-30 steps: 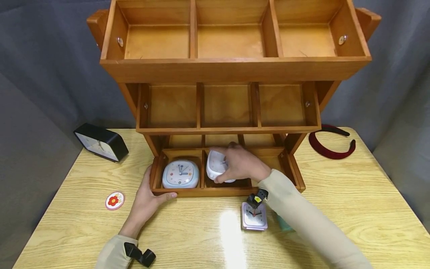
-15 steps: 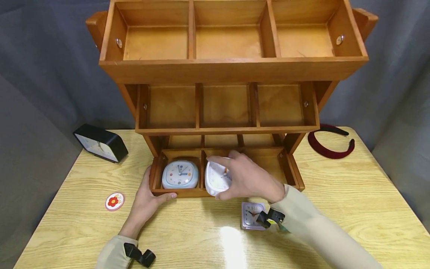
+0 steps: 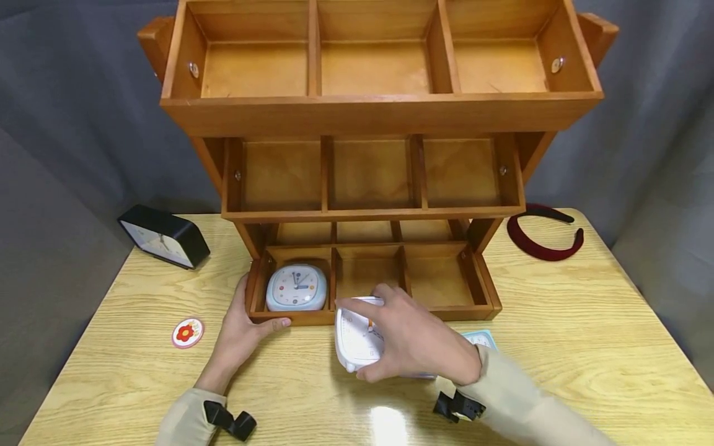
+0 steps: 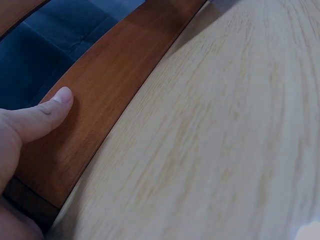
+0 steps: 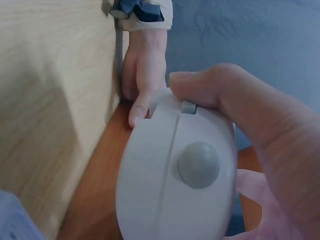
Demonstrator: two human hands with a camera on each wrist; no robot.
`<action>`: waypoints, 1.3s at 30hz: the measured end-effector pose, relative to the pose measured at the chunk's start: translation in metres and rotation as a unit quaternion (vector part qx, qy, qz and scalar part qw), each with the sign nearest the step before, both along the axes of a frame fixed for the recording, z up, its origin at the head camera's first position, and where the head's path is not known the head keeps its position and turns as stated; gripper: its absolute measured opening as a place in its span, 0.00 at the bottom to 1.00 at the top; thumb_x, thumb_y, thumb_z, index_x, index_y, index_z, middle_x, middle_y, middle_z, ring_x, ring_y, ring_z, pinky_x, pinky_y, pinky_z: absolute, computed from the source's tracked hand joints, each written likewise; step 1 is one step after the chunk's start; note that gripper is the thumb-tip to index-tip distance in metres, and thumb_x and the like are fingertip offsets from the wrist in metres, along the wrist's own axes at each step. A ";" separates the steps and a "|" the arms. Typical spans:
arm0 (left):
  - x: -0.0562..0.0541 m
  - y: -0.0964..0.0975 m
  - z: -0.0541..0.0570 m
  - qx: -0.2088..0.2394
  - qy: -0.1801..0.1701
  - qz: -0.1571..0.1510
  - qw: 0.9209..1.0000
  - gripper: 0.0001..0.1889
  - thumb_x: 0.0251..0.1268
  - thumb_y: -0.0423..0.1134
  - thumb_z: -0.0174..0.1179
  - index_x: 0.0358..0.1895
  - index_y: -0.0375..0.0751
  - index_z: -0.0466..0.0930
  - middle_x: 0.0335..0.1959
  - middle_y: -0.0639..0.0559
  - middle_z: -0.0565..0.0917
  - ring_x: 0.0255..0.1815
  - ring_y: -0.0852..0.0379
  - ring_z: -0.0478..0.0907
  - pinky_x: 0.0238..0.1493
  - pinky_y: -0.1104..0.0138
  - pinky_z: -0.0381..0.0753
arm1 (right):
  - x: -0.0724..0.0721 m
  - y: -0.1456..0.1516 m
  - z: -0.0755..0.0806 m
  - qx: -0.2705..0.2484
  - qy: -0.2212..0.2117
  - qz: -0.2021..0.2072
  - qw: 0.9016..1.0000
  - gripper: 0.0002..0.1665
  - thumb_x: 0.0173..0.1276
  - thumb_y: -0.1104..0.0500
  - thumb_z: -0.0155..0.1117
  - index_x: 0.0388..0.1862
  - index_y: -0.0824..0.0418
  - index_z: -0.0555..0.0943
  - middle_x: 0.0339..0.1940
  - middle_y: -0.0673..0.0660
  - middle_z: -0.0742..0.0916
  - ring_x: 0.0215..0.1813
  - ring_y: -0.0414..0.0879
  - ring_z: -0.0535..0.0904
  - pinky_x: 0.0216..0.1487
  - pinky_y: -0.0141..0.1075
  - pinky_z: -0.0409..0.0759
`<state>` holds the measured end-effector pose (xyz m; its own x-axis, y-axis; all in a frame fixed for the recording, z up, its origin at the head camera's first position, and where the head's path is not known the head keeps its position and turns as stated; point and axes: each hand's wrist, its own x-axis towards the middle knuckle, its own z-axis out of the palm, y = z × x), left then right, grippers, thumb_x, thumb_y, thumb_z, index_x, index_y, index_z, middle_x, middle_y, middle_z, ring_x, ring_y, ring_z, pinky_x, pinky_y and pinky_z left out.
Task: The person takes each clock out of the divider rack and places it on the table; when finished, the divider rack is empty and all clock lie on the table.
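Note:
My right hand [image 3: 415,337] grips a white alarm clock [image 3: 357,341], held tilted just in front of the bottom tier of a wooden organizer [image 3: 385,114]. In the right wrist view the clock's pale back edge [image 5: 150,190] shows, with a round grey knob [image 5: 199,165] and my thumb at one end. My left hand [image 3: 240,334] holds the left front corner of the bottom wooden tray [image 3: 312,318], thumb on its front face, as the left wrist view also shows the thumb [image 4: 50,110]. A light blue alarm clock [image 3: 297,288] sits in that tray's left compartment.
Partly hidden by the right hand and wrist are a purple clock [image 3: 421,375] and a teal-edged one [image 3: 482,338]. At left stand a black clock [image 3: 167,235] and a round flower badge [image 3: 187,333]. A dark red headband [image 3: 535,248] lies at right. Two tiers overhang the bottom tray.
My right hand has lifted the white clock out of the bottom tray's middle compartment and brought it forward over the table. The left hand keeps its hold on the tray corner.

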<state>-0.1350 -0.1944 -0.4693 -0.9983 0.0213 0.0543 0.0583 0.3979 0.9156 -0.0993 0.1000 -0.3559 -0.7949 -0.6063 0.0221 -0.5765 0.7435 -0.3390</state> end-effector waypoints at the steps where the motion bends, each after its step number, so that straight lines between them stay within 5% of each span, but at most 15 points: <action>1: 0.000 0.000 0.000 0.000 -0.001 0.000 1.000 0.61 0.41 0.39 0.79 0.77 0.50 0.43 0.74 0.42 0.60 0.74 0.42 0.59 0.74 0.50 0.57 | 0.002 0.000 -0.002 -0.001 0.002 0.003 1.000 0.55 0.35 0.37 0.79 0.68 0.39 0.70 0.53 0.61 0.78 0.46 0.47 0.74 0.37 0.37 0.77; 10: 0.002 0.001 0.001 0.003 -0.002 0.001 1.000 0.61 0.42 0.40 0.79 0.77 0.52 0.43 0.74 0.43 0.60 0.74 0.43 0.58 0.74 0.49 0.56 | 0.016 -0.004 -0.017 0.005 -0.020 0.020 1.000 0.54 0.37 0.38 0.79 0.68 0.39 0.69 0.54 0.61 0.78 0.46 0.47 0.74 0.35 0.33 0.76; 19: 0.002 0.001 0.001 0.012 0.007 -0.002 1.000 0.60 0.43 0.39 0.78 0.77 0.52 0.44 0.74 0.43 0.60 0.75 0.43 0.58 0.75 0.49 0.55 | 0.015 -0.012 -0.033 0.024 -0.022 0.027 0.999 0.55 0.37 0.38 0.80 0.69 0.39 0.69 0.51 0.60 0.78 0.46 0.49 0.75 0.34 0.33 0.77; 39: 0.002 0.002 0.000 0.004 0.002 0.003 1.000 0.60 0.42 0.40 0.79 0.77 0.53 0.44 0.74 0.44 0.60 0.75 0.44 0.58 0.75 0.50 0.54 | 0.014 -0.022 -0.052 0.080 0.025 0.015 0.996 0.58 0.36 0.32 0.78 0.70 0.43 0.68 0.42 0.59 0.82 0.36 0.45 0.75 0.31 0.32 0.75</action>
